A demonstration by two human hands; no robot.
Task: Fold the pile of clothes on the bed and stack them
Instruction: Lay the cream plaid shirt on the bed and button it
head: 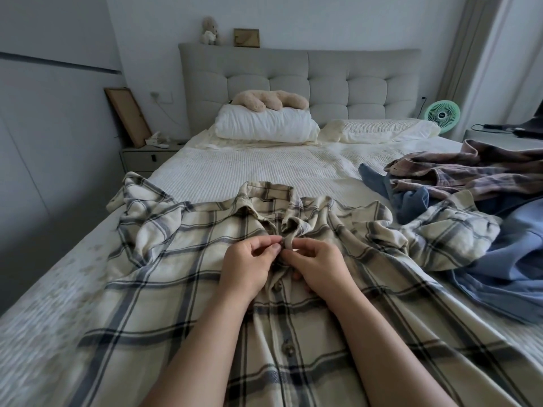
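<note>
Location: on the bed (264,168), front up, lies the plaid shirt (182,277), collar (264,195) toward the headboard (299,74), hem toward me
Left hand (246,265): I read its grip as closed to a pinch, thumb and fingertips nipping the placket edge just below the collar
Right hand (317,268): fingers curled, pinching the opposite placket edge; both hands meet at one point, touching the cloth
Step in hand: my judgement is that I am fastening an upper button; the button itself is hidden behind the fingers
Handling: I judge the shirt light, limp and non-slippery; it will sag wherever unsupported and hold creases
Hold points: I would take it at shoulder seams or side edges, pinching through both layers; sleeves (141,201) need laying flat first
Material: soft woven cloth, cream with grey-blue and dark check lines; round brownish buttons (289,349) down the middle
Shape: body spread wide and rumpled, both sleeves bunched outward
Remaining pile: purple-brown plaid garment (470,168) and blue garments (511,259) heaped at my right, unfolded, the blue touching the shirt's right sleeve
Bedding: ribbed white cover, two pillows (267,124) near the headboard
</note>
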